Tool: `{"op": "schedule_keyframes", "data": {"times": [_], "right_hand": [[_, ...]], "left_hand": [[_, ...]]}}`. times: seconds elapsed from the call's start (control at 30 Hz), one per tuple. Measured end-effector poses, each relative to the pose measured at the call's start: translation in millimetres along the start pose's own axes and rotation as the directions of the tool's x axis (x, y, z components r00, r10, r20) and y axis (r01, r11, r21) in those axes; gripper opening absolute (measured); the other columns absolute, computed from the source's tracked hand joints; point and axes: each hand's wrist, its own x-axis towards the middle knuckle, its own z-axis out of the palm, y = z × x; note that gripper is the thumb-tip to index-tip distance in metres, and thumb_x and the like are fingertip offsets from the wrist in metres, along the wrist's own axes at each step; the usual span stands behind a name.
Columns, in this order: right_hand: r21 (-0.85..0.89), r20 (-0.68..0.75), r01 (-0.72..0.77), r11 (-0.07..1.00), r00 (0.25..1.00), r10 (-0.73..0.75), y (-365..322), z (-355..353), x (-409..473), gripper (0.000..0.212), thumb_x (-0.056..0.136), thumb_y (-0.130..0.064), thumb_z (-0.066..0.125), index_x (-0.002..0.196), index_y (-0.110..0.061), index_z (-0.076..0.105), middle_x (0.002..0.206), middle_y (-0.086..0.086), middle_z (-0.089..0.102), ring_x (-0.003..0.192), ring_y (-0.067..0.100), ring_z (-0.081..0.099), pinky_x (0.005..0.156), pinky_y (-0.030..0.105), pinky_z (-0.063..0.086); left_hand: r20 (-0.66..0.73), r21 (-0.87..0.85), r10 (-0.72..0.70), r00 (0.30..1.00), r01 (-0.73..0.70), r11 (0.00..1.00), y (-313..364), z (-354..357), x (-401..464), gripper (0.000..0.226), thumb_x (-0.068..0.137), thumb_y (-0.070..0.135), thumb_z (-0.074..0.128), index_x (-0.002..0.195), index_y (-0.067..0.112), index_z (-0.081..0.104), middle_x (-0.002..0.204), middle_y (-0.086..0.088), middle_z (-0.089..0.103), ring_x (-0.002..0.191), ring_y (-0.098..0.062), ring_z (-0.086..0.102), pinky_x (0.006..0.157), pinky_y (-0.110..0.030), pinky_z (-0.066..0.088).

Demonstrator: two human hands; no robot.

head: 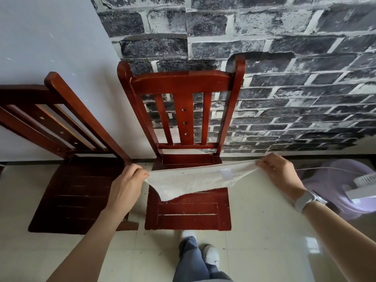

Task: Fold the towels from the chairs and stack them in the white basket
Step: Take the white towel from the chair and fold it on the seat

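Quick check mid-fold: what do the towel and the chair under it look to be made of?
Towel: looks like off-white terry cloth, with a nubby looped surface, limp and sagging between the left hand and right hand.
Chair: appears to be solid wood with a glossy red-brown varnish, grooved seat planks, and pale scuffs where the finish has chipped.

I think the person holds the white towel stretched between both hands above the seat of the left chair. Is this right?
Not quite. The head view shows the towel stretched between the left hand and the right hand above the seat of the middle chair, not the left chair, whose seat is bare.
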Motion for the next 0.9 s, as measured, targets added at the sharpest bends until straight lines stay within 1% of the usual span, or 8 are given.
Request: {"op": "schedule_keyframes", "data": {"times": [0.13,0.27,0.4,0.5,0.57,0.7,0.8,0.9], "right_hand": [[-0.055,0.201,-0.086,0.995,0.975,0.096,-3.9,12.8,-4.8,0.011,0.083,-0.016,0.066,0.073,-0.012,0.063,0.072,0.004,0.060,0.067,0.024,0.056,0.066,0.029,0.042],[0.088,0.057,-0.104,0.991,0.993,0.099,-7.9,24.6,-2.5,0.006,0.085,-0.009,0.063,0.083,-0.005,0.067,0.074,0.001,0.062,0.063,0.007,0.056,0.064,0.006,0.039],[0.111,0.229,-0.172,0.979,0.963,0.143,-1.3,33.9,-16.2,0.010,0.087,-0.008,0.059,0.080,-0.014,0.061,0.065,-0.002,0.058,0.061,-0.001,0.055,0.057,0.008,0.037],[0.112,0.331,-0.211,0.971,0.929,0.164,9.4,42.5,-34.8,0.027,0.088,-0.010,0.057,0.071,-0.031,0.054,0.058,-0.011,0.060,0.064,0.001,0.055,0.055,0.013,0.038],[0.092,0.375,-0.248,0.964,0.906,0.197,14.2,48.1,-48.0,0.032,0.088,-0.012,0.057,0.070,-0.037,0.051,0.059,-0.013,0.061,0.064,0.000,0.055,0.056,0.014,0.038],[0.049,0.464,-0.309,0.950,0.849,0.252,21.8,56.5,-70.0,0.033,0.089,-0.013,0.057,0.066,-0.036,0.052,0.055,-0.013,0.060,0.059,0.001,0.053,0.056,0.018,0.039],[0.025,0.516,-0.329,0.944,0.813,0.270,25.2,59.4,-82.0,0.032,0.088,-0.013,0.057,0.065,-0.035,0.053,0.057,-0.024,0.060,0.058,0.008,0.053,0.058,0.026,0.040],[0.024,0.509,-0.339,0.941,0.814,0.280,21.9,64.7,-81.0,0.033,0.088,-0.012,0.057,0.064,-0.034,0.054,0.050,-0.015,0.060,0.051,0.011,0.049,0.059,0.029,0.040]], "left_hand": [[0.030,-0.110,-0.099,0.995,0.102,0.989,-9.5,12.7,3.0,0.017,0.072,-0.007,0.070,0.086,0.001,0.071,0.086,-0.012,0.068,0.072,-0.028,0.068,0.051,-0.035,0.055],[-0.010,-0.409,-0.263,0.965,0.237,0.881,-10.5,18.7,6.8,0.017,0.086,0.000,0.058,0.099,-0.003,0.067,0.092,-0.014,0.069,0.084,-0.026,0.065,0.074,-0.028,0.051],[0.182,-0.568,-0.398,0.899,0.426,0.704,-7.0,26.6,-12.2,0.015,0.091,0.005,0.049,0.099,-0.002,0.061,0.080,-0.003,0.060,0.074,-0.016,0.057,0.064,-0.006,0.041],[0.280,-0.545,-0.415,0.865,0.500,0.673,-6.2,36.4,-35.2,0.015,0.092,0.007,0.048,0.097,-0.001,0.059,0.076,-0.005,0.058,0.072,-0.008,0.055,0.063,-0.005,0.039],[0.319,-0.509,-0.414,0.853,0.522,0.684,-7.2,44.3,-51.6,0.017,0.093,0.009,0.047,0.099,-0.002,0.060,0.080,-0.009,0.061,0.072,-0.014,0.057,0.063,-0.007,0.040],[0.391,-0.425,-0.445,0.806,0.586,0.690,-6.2,55.3,-82.2,0.032,0.090,0.029,0.044,0.099,0.004,0.061,0.086,-0.012,0.065,0.080,-0.028,0.061,0.073,-0.031,0.045],[0.380,-0.434,-0.472,0.796,0.603,0.669,-1.0,55.5,-95.7,0.038,0.082,0.030,0.039,0.095,0.002,0.062,0.082,-0.008,0.062,0.078,-0.024,0.058,0.073,-0.029,0.039],[0.356,-0.427,-0.448,0.820,0.569,0.703,0.0,57.1,-98.7,0.028,0.091,0.018,0.043,0.095,-0.003,0.061,0.084,-0.012,0.064,0.077,-0.021,0.056,0.072,-0.028,0.037]]}}
